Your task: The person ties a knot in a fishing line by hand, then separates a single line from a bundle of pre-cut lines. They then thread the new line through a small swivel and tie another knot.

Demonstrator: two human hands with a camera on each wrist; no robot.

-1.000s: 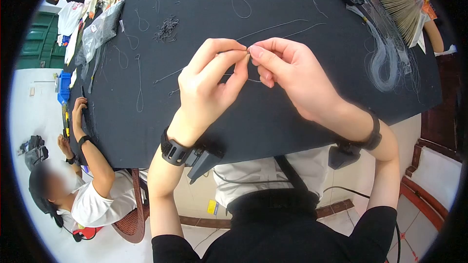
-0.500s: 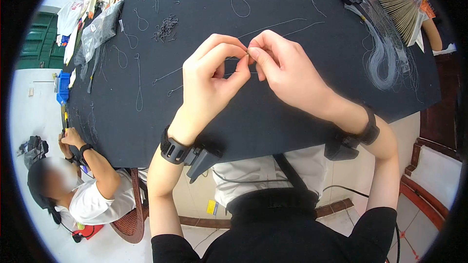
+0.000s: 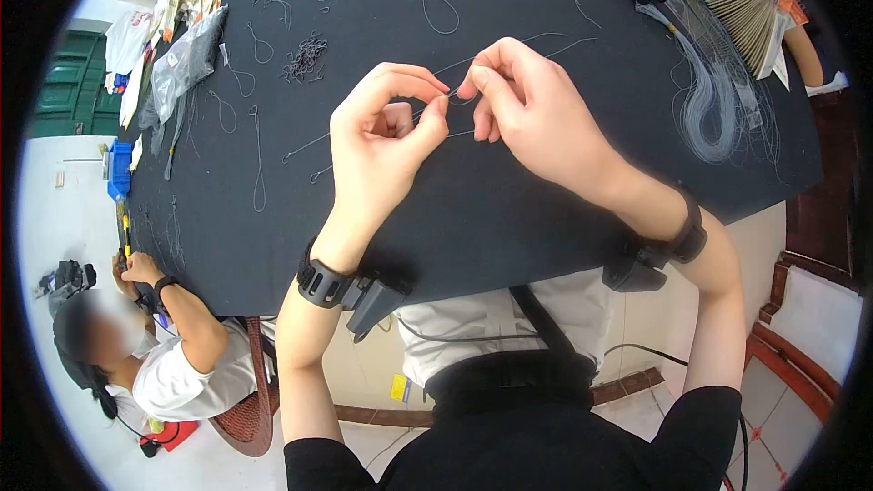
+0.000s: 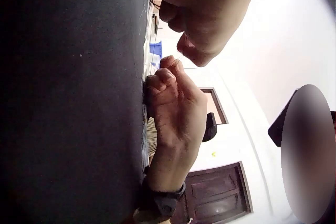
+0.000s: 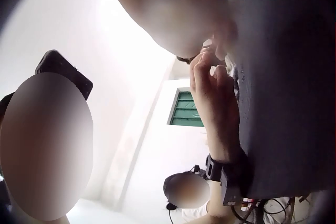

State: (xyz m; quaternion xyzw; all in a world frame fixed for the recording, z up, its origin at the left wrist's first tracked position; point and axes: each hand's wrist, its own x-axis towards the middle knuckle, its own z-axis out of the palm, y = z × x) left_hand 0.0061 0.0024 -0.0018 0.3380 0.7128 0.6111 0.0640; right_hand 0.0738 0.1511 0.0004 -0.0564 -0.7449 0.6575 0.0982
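Observation:
Above the dark table, my left hand (image 3: 382,141) pinches a thin grey line (image 3: 454,95) between thumb and fingers. Facing it, my right hand (image 3: 536,118) holds the same line with thumb and index finger, the tips a small gap apart from the left ones. Beneath the hands, line ends reach out on the table on both sides. In the left wrist view the right hand (image 4: 178,103) shows curled fingers beside the blurred left hand (image 4: 210,14); in the right wrist view the left hand (image 5: 215,98) has bent fingers.
Looped lines (image 3: 258,159) lie on the table (image 3: 509,218) at left and back, near a pile of small dark pieces (image 3: 305,57). A plastic bag (image 3: 182,59) is at the left edge, a coil of clear line (image 3: 718,127) at the right. Another person (image 3: 182,364) sits at left.
The fingertips of my two hands have moved apart, and a short stretch of line shows between them. The seated person's hands have come together at the table edge.

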